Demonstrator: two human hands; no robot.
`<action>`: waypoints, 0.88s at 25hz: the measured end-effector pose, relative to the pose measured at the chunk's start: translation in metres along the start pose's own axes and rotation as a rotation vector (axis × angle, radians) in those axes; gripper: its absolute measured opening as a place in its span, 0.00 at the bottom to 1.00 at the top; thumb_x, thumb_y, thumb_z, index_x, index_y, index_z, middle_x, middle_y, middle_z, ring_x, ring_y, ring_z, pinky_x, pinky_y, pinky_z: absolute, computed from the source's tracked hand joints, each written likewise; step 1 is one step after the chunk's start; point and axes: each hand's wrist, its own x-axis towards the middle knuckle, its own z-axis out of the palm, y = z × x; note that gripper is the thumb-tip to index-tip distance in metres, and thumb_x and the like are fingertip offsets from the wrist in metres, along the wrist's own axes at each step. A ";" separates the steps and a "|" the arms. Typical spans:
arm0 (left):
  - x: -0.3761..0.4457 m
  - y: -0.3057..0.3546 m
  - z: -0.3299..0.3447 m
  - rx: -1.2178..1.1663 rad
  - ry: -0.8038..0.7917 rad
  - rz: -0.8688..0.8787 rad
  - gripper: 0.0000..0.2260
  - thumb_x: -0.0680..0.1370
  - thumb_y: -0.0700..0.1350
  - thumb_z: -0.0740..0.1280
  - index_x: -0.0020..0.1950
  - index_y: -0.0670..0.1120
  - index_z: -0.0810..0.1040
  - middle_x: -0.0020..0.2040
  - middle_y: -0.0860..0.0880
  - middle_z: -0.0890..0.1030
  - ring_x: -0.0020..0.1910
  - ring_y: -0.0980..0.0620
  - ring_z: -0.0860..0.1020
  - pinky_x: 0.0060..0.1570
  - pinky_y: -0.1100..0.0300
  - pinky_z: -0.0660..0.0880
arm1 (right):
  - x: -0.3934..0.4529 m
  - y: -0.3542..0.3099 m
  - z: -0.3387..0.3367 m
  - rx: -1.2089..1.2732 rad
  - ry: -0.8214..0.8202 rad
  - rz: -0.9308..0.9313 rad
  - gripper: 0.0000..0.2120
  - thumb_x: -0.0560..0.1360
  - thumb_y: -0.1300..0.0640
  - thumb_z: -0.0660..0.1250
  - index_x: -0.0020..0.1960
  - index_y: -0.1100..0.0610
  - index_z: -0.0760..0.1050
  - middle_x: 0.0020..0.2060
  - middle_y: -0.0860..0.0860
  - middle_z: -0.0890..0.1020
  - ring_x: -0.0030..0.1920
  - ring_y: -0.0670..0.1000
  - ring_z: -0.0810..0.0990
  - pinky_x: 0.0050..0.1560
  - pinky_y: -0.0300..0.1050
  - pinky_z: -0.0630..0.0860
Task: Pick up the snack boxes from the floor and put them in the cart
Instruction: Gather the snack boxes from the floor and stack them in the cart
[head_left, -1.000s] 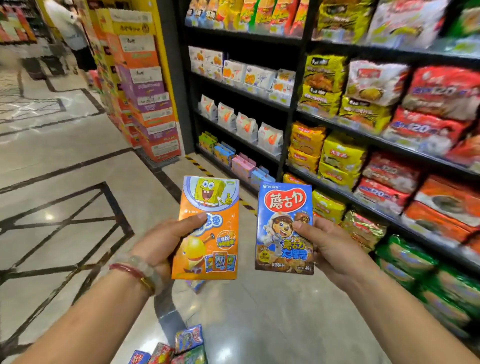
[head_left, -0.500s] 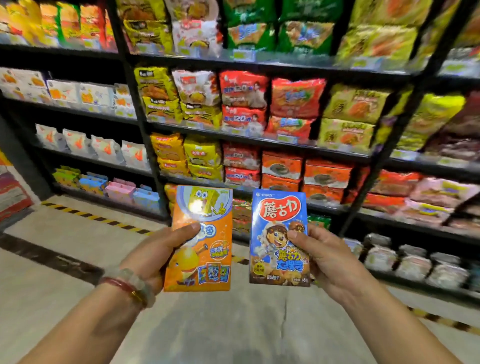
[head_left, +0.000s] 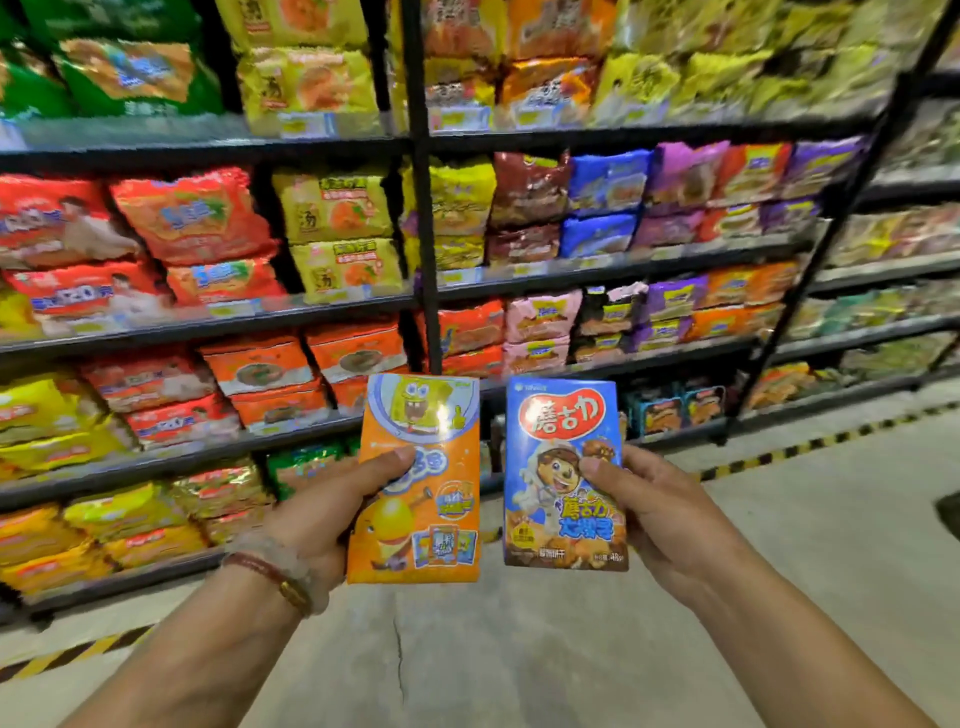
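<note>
My left hand (head_left: 332, 514) grips an orange snack box (head_left: 431, 499) with a yellow cartoon sponge on it, thumb across its front. Beside it, my right hand (head_left: 654, 514) holds a blue snack box (head_left: 556, 457) with a red logo and a cartoon astronaut boy. Both boxes are upright, side by side at chest height, a small gap between them. No cart is in view.
Tall black shelves (head_left: 426, 260) packed with bags of instant noodles fill the view ahead. A yellow-and-black hazard stripe (head_left: 810, 447) runs along the floor at the shelf foot. Grey concrete floor (head_left: 519, 665) lies below my arms.
My view has swung right along the shelves, from the aisle end to the noodle racks. The boxes on the floor have dropped out of sight. Both hands keep their hold on the boxes.
</note>
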 end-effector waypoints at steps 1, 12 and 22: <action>0.014 -0.001 0.021 0.018 -0.042 -0.019 0.08 0.75 0.43 0.65 0.48 0.40 0.80 0.40 0.38 0.84 0.32 0.42 0.83 0.26 0.47 0.79 | 0.002 -0.003 -0.020 0.012 0.050 -0.010 0.09 0.72 0.60 0.68 0.51 0.61 0.78 0.43 0.56 0.86 0.39 0.53 0.85 0.45 0.49 0.81; 0.190 -0.004 0.254 0.225 -0.509 -0.226 0.13 0.73 0.42 0.66 0.55 0.38 0.79 0.45 0.36 0.83 0.36 0.40 0.83 0.29 0.46 0.79 | 0.056 -0.053 -0.200 0.149 0.560 -0.082 0.20 0.64 0.55 0.71 0.53 0.62 0.77 0.45 0.58 0.85 0.44 0.57 0.85 0.53 0.55 0.80; 0.273 -0.044 0.471 0.483 -0.914 -0.364 0.20 0.67 0.46 0.69 0.56 0.40 0.80 0.51 0.36 0.82 0.45 0.37 0.83 0.40 0.39 0.80 | 0.043 -0.070 -0.343 0.327 0.975 -0.157 0.26 0.63 0.54 0.72 0.58 0.63 0.76 0.48 0.60 0.84 0.50 0.61 0.83 0.57 0.60 0.77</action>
